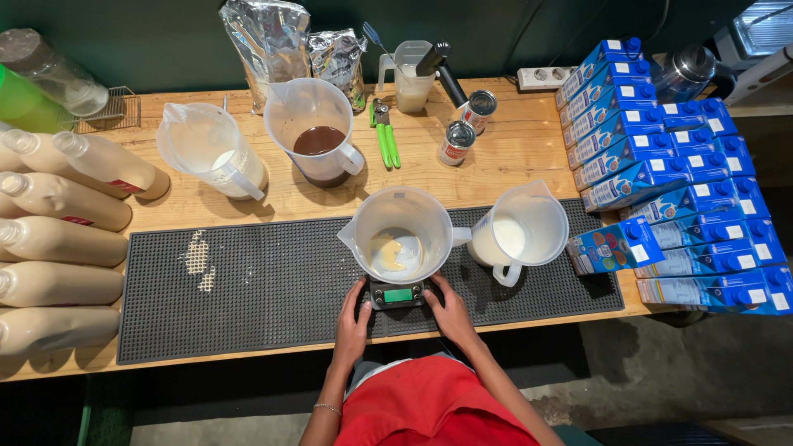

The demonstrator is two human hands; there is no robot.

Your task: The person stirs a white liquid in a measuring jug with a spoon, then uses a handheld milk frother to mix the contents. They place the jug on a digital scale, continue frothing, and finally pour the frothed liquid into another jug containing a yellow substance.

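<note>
A clear plastic jug with a little cream-coloured paste at its bottom stands on a small digital scale with a green lit display. My left hand rests against the scale's left side, fingers touching it. At the scale's right side my right hand touches it the same way. Neither hand holds anything. Just right of them stands a jug of white liquid on the black rubber mat.
A jug of dark brown liquid and another of white liquid stand behind on the wooden table. Filled bottles lie at the left, blue cartons are stacked at the right. Two tins, a green opener and foil bags sit at the back.
</note>
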